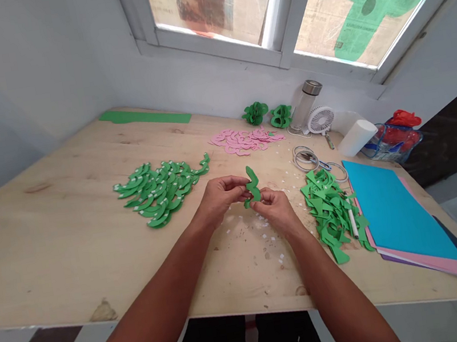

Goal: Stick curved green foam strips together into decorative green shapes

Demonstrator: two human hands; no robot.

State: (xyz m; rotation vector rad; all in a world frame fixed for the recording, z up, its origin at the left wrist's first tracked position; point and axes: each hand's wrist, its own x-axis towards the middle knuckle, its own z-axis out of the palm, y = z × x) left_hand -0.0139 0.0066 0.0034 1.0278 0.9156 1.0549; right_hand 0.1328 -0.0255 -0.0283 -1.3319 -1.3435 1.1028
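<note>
A wavy green foam cutout is held upright between my two hands above the middle of the table. My left hand pinches its left side with the fingertips. Lower down on the right, my right hand grips the bottom end of the same piece. To the left lies a pile of curved green pieces, many with small white squares on them. Tiny white bits are scattered on the wood below my hands.
Behind are pink cutouts, two green foam balls, a bottle and a small fan. Rightward lie tape rings, green scraps, a marker and blue sheets. A green strip lies far left.
</note>
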